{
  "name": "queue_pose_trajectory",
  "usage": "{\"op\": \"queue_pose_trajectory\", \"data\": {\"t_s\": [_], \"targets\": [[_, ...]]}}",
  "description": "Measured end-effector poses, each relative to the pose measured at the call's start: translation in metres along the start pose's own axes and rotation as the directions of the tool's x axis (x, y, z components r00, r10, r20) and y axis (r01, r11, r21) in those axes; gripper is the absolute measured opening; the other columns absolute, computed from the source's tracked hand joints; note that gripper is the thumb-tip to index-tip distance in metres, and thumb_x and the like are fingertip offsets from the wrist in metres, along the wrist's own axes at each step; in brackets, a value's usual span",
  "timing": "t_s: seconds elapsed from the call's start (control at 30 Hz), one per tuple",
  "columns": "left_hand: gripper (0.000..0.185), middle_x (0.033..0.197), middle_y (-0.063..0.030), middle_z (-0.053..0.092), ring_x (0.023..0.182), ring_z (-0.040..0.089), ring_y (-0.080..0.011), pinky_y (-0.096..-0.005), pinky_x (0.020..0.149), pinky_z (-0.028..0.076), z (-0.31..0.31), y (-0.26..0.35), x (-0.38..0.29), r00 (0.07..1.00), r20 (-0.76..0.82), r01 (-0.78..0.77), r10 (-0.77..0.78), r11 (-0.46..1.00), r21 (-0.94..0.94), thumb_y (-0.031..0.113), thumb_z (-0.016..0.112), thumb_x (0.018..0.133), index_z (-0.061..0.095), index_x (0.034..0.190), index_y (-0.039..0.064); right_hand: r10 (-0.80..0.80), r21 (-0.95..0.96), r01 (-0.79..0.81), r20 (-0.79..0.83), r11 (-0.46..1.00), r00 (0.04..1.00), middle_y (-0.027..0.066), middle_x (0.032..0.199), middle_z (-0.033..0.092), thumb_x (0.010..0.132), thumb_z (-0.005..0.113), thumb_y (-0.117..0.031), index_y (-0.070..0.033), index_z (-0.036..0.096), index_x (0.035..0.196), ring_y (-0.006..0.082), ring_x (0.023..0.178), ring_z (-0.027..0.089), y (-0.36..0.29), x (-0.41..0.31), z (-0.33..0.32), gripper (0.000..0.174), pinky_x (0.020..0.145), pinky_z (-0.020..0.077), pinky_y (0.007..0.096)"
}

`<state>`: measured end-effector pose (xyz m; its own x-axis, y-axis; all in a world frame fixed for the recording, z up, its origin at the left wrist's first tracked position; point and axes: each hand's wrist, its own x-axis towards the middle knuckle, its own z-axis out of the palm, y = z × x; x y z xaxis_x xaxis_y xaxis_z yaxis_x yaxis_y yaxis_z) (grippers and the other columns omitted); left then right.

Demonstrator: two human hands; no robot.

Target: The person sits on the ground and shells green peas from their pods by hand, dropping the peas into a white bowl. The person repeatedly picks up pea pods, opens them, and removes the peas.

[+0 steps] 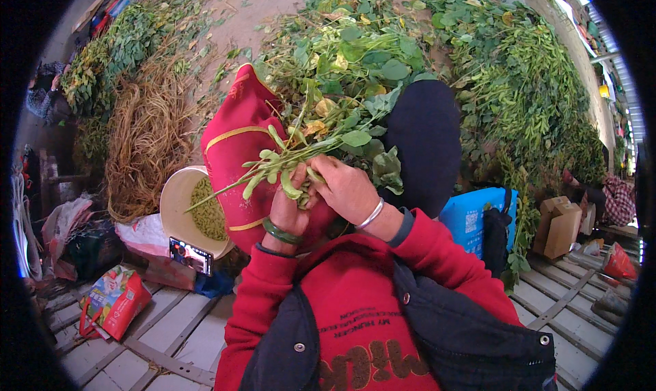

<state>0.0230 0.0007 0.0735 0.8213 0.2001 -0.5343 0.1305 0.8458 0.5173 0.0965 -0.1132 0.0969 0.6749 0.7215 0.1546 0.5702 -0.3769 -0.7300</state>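
My left hand [288,209], with a green bangle at its wrist, holds a leafy soybean stalk [277,160] and some loose green pods [303,196] above my lap. Close against it, my right hand [346,188], wearing a silver bangle, pinches a green pod [315,176] between thumb and fingers. The stalk's bare end points to the lower left, over a cream bucket [169,194] that holds many picked pods [207,211]. A red cloth with gold trim [233,150] covers one knee, under the stalk.
Heaps of leafy bean plants [353,48] lie ahead and to the right [528,83]. Bare stalks [148,135] are piled at the left. A phone [190,256] stands by the bucket, a blue bag [466,219] at my right. People are at the far left [43,91] and far right [617,199].
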Motion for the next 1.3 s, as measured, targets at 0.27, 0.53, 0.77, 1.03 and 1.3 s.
{"op": "queue_pose_trajectory", "data": {"t_s": [0.27,0.53,0.77,1.03,1.3], "targets": [[0.014,0.072,-0.0001,0.055,0.054,0.046,-0.0056,-0.0174,0.041,0.03,-0.01,0.003,0.0,0.995,0.085,0.046,-0.046,0.999,0.002,0.019,0.053,0.092,0.055,0.095,0.006,0.029,0.372,-0.042,0.039,0.927,0.999,0.0185,0.078,0.06,0.084,0.052,-0.01,-0.003,0.047,0.096,0.0384,0.071,0.06,0.004,0.001,0.001,0.014,0.062,0.0485,0.0441],[0.024,0.081,-0.0012,0.056,0.059,0.045,-0.0047,-0.0173,0.044,0.032,-0.008,0.002,-0.008,0.993,0.12,-0.022,0.015,0.998,0.056,0.017,0.052,0.092,0.053,0.11,0.002,0.231,0.379,-0.231,0.045,0.896,0.972,0.0235,0.077,0.06,0.083,0.055,-0.017,0.0,0.053,0.092,0.0412,0.075,0.059,0.007,0.009,-0.011,0.02,0.063,0.0468,0.0439],[0.026,0.089,0.0012,0.058,0.063,0.048,-0.0034,-0.0169,0.046,0.033,-0.019,-0.004,-0.009,0.965,0.215,-0.209,0.151,0.938,0.278,0.024,0.042,0.095,0.049,0.115,0.009,0.026,-0.107,-0.025,0.005,0.994,1.0,0.0084,0.087,0.054,0.078,0.062,-0.026,-0.01,0.058,0.09,0.0294,0.066,0.061,-0.018,0.009,-0.01,0.02,0.056,0.0507,0.0403],[0.028,0.104,0.0006,0.057,0.083,0.056,-0.0065,-0.0176,0.055,0.044,-0.031,-0.008,-0.004,0.988,0.083,-0.152,0.131,0.928,0.34,0.024,0.049,0.092,0.05,0.117,0.01,-0.045,-0.154,0.042,-0.018,0.987,0.999,0.0105,0.076,0.058,0.078,0.062,-0.019,-0.007,0.053,0.086,0.0302,0.064,0.06,-0.02,0.016,0.009,0.017,0.054,0.0484,0.0392],[0.025,0.067,0.0012,0.056,0.043,0.039,-0.0043,-0.0176,0.038,0.026,-0.021,0.021,-0.015,0.952,0.191,0.165,-0.239,0.927,0.338,0.027,0.052,0.091,0.061,0.087,0.004,0.184,0.256,-0.145,-0.134,0.956,0.974,0.0168,0.071,0.059,0.075,0.061,-0.009,-0.002,0.051,0.09,0.0336,0.065,0.061,0.004,0.018,0.0,0.02,0.059,0.0487,0.037]]}}
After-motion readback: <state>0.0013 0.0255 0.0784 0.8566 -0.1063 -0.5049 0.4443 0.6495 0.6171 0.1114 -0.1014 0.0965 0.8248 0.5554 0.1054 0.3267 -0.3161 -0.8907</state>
